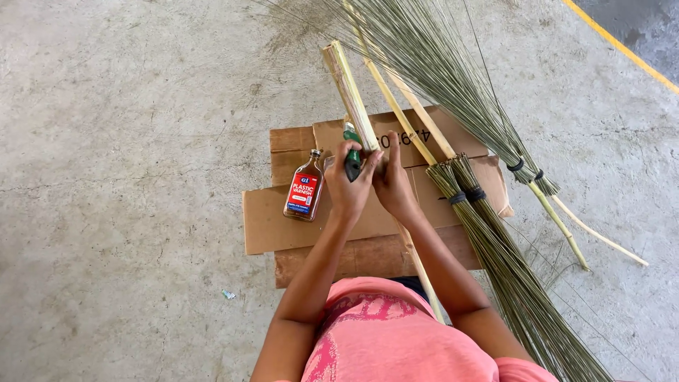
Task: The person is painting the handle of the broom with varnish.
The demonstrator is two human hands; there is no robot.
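A bare concrete floor [120, 141] fills the view, grey and scuffed, with a yellow painted line [622, 46] crossing the far right corner. Flattened cardboard sheets [283, 219] lie in the middle of it as a working mat.

Over that mat a pale bamboo stick [350, 88] runs from near the person's lap up and away to the left of centre, its far end resting on the floor beyond the cardboard. Both hands meet on it at mid-length. The left hand [348, 185] is closed around a green-handled tool [351, 159], seemingly a brush or small knife, though its working end is hidden, and presses it against the stick. The right hand [391, 182] grips the stick itself just beside the left, apparently to steady it against the tool.

Just left of the hands a small flat bottle [304, 189] of brown liquid with a red label lies on the cardboard, cap pointing away, close enough to reach without shifting.

To the right, several brooms of thin green-grey ribs lie on the cardboard and floor. Two bundles [495, 262] bound with dark bands point their bristles toward the person; other brooms [438, 64] fan their bristles away, slim handles [566, 226] trailing to the right.
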